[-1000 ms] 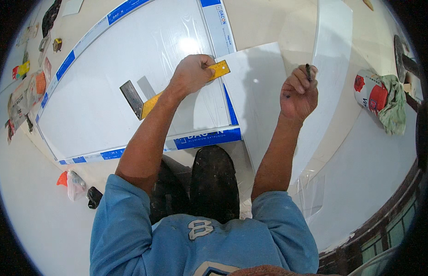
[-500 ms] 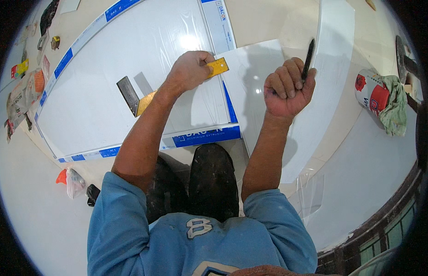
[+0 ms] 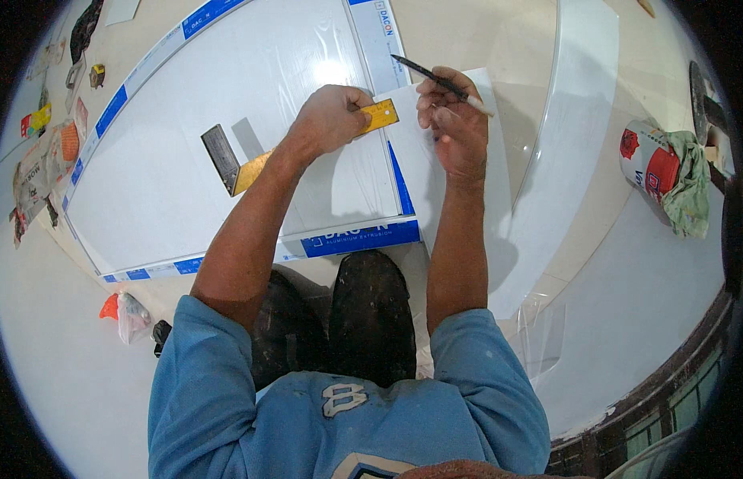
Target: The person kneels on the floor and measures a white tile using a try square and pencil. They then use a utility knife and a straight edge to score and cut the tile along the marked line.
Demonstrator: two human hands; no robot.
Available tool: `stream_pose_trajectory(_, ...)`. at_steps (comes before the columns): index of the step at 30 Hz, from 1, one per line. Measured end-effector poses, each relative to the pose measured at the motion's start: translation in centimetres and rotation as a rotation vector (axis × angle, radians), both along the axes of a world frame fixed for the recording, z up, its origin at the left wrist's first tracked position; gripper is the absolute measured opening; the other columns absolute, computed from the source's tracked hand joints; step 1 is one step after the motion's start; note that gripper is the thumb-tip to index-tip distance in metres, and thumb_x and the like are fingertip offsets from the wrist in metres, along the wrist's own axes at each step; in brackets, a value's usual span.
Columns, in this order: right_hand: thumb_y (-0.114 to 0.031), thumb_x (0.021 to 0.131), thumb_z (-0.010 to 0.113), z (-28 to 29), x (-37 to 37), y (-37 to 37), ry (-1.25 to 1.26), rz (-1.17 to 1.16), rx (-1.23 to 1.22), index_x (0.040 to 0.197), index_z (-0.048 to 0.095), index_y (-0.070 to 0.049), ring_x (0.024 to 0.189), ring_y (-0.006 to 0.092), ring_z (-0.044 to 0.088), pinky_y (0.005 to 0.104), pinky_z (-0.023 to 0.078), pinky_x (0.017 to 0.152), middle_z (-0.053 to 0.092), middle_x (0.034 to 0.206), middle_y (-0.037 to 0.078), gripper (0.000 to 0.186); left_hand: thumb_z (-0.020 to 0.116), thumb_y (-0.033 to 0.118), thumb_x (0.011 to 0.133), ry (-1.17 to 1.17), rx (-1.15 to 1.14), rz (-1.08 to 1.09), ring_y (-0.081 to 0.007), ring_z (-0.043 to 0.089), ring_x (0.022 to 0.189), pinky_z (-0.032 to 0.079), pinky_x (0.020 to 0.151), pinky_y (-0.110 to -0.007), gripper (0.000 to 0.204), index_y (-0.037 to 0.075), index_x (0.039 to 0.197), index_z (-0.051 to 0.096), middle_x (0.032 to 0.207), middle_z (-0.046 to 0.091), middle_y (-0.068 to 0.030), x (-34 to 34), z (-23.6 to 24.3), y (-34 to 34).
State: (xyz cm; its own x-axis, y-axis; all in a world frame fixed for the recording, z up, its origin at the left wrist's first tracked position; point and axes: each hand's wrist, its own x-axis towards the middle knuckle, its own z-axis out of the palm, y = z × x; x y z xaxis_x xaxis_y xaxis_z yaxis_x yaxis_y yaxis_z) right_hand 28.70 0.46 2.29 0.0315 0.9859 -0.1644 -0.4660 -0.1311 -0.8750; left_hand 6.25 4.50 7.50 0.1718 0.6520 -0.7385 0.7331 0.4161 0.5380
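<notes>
My left hand (image 3: 333, 120) grips the yellow blade of a try square (image 3: 251, 173), close to the blade's right end. The square's dark stock (image 3: 219, 158) sticks up to the left of my forearm, over a large white panel (image 3: 227, 88) framed with blue-and-white taped edges. In my right hand (image 3: 459, 128), raised above a smaller white board (image 3: 435, 172), is a black marking pen (image 3: 439, 77) with a pale end. Its dark tip points up and left, beyond the end of the blade. The fingers pinch the pen near its pale end.
A long white strip (image 3: 575, 104) lies to the right. Farther right stands a white-and-red can (image 3: 644, 164) with a green cloth (image 3: 689, 188) over it. On the left are a tape measure (image 3: 97, 76), a crumpled bag (image 3: 40, 180) and a small plastic bag (image 3: 133, 318).
My right hand has moved up and left and turned, swinging the pen from nearly upright to slanting up-left. My left hand and the try square have barely moved.
</notes>
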Motion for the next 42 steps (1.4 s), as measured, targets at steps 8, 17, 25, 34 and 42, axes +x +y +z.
stream_pose_trajectory(8, -0.014, 0.105, 0.067, 0.5, -1.3, -0.3, -0.304, -0.046, -0.085, 0.112, 0.075, 0.000, 0.074, 0.0115, 0.070, 0.0255, 0.054, 0.061, 0.077, 0.090, 0.011, 0.018, 0.072, 0.022, 0.098, 0.000, 0.046, -0.029, -0.0153, 0.072, 0.072, 0.060, 0.070, -0.032, 0.034, -0.001, 0.123, 0.080, 0.097, 0.080, -0.0197, 0.1, -0.5, 0.1)
stream_pose_trajectory(17, -0.004, 0.099, 0.068, -0.6, -1.5, -0.5, -0.618, -0.026, 0.105, 0.107, 0.075, -0.001, 0.074, 0.0098, 0.070, 0.0251, 0.055, 0.058, 0.077, 0.098, 0.010, 0.011, 0.071, 0.022, 0.099, -0.001, 0.030, -0.030, -0.0149, 0.071, 0.068, 0.060, 0.068, -0.033, 0.034, -0.002, 0.122, 0.080, 0.094, 0.080, -0.0186, 0.2, -0.2, 0.5)
stream_pose_trajectory(25, -0.002, 0.096, 0.071, -0.9, -1.7, -0.7, -0.576, -0.054, 0.057, 0.102, 0.072, -0.002, 0.072, 0.0091, 0.068, 0.0272, 0.057, 0.059, 0.075, 0.090, 0.008, 0.007, 0.071, 0.022, 0.099, -0.017, 0.063, -0.041, -0.0160, 0.072, 0.072, 0.061, 0.070, -0.033, 0.034, -0.002, 0.121, 0.080, 0.095, 0.080, -0.0184, 0.1, -0.5, 0.4)
stream_pose_trajectory(34, -0.001, 0.090, 0.075, -1.6, -1.9, -0.9, -0.745, -0.076, 0.212, 0.096, 0.069, -0.004, 0.073, 0.0133, 0.068, 0.0320, 0.058, 0.067, 0.074, 0.087, 0.009, 0.009, 0.070, 0.023, 0.099, -0.023, 0.057, -0.006, -0.0151, 0.071, 0.073, 0.060, 0.070, -0.032, 0.032, -0.001, 0.118, 0.080, 0.095, 0.079, -0.0173, 0.1, -0.5, 0.2)
stream_pose_trajectory(42, 0.003, 0.086, 0.072, -2.0, -2.0, -1.3, -0.790, -0.111, 0.322, 0.093, 0.067, -0.003, 0.075, 0.0181, 0.070, 0.0346, 0.059, 0.070, 0.072, 0.085, 0.011, 0.010, 0.070, 0.023, 0.099, -0.022, 0.095, 0.008, -0.0140, 0.070, 0.072, 0.059, 0.069, -0.031, 0.032, -0.001, 0.116, 0.081, 0.092, 0.079, -0.0157, 0.3, -0.6, -0.2)
